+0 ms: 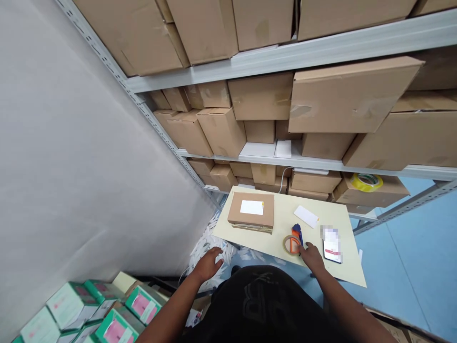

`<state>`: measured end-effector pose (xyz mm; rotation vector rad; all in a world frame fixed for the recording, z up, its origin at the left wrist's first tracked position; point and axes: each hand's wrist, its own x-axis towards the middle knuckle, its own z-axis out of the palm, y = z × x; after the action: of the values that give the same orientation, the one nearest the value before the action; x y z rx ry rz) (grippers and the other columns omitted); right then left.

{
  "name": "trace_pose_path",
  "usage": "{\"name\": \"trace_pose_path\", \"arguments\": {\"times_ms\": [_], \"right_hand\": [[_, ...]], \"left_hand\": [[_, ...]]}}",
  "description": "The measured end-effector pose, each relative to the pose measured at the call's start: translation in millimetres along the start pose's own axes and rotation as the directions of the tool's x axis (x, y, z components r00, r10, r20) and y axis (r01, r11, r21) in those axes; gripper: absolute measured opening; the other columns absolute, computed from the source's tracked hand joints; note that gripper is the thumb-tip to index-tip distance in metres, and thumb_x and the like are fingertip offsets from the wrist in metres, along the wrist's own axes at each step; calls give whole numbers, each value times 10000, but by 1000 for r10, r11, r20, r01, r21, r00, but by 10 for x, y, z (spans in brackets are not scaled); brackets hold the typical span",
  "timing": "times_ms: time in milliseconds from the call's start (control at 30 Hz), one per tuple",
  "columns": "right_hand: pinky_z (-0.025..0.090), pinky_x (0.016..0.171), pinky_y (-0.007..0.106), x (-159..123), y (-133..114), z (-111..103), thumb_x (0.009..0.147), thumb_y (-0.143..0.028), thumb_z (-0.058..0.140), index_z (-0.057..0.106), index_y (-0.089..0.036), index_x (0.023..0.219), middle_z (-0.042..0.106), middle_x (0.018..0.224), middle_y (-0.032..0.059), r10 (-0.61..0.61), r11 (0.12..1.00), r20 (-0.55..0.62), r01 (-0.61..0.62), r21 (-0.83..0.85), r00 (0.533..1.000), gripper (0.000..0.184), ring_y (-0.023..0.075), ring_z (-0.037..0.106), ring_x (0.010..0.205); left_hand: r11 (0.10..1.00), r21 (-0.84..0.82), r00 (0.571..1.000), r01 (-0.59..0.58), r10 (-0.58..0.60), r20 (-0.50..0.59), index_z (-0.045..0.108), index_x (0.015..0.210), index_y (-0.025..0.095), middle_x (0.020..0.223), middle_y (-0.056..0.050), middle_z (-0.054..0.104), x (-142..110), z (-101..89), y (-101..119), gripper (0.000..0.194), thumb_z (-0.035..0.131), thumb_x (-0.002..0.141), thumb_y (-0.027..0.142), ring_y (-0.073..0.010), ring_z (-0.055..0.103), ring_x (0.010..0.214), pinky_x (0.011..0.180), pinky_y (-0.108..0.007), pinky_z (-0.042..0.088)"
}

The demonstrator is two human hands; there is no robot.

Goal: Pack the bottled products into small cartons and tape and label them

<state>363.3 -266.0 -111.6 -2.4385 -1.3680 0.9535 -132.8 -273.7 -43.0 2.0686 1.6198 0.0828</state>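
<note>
My left hand (pixel 210 263) hovers before the table's near left edge, fingers apart and holding nothing. By the near edge farther right, my right hand (pixel 312 257) has its thumb and forefinger parted, right at the side of a tape dispenser (pixel 296 233). Whether they touch is hard to tell. The dispenser is orange and dark blue and lies on the table with a tan tape roll on it. A flat brown cardboard box (pixel 235 209) with a white label (pixel 252 207) rests at the table's left. Another white label (pixel 306 216) and a lit phone (pixel 332 247) lie to the right.
The pale table (pixel 352 238) stands against a metal shelf rack (pixel 214 71) full of cardboard boxes. Yellow tape (pixel 366 182) sits on a lower-shelf box. Paper scraps (pixel 203 245) cover the floor at left. Green and white boxes (pixel 73 305) are stacked at lower left beside the wall (pixel 89 166).
</note>
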Motion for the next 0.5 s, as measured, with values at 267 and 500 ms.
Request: {"name": "trace_pose_path", "arguments": {"times_ms": [267, 500], "right_hand": [[526, 917, 398, -298, -100, 97, 872, -570, 476, 709, -163, 1261, 760, 1156, 150, 2, 961, -127, 33, 274, 992, 609, 331, 706, 1088], [524, 998, 426, -260, -960, 385, 781, -507, 580, 752, -217, 1166, 755, 1264, 116, -24, 886, -129, 81, 457, 991, 512, 330, 700, 1164]], "left_hand": [[967, -254, 998, -12, -5, -65, 707, 1193, 220, 1280, -117, 710, 491, -149, -432, 364, 636, 876, 384, -294, 677, 1177, 1089, -445, 506], [743, -657, 992, 128, -102, 79, 599, 1357, 197, 1423, -156, 653, 1333, -258, -583, 620, 728, 786, 403, -297, 675, 1216, 1080, -432, 506]]}}
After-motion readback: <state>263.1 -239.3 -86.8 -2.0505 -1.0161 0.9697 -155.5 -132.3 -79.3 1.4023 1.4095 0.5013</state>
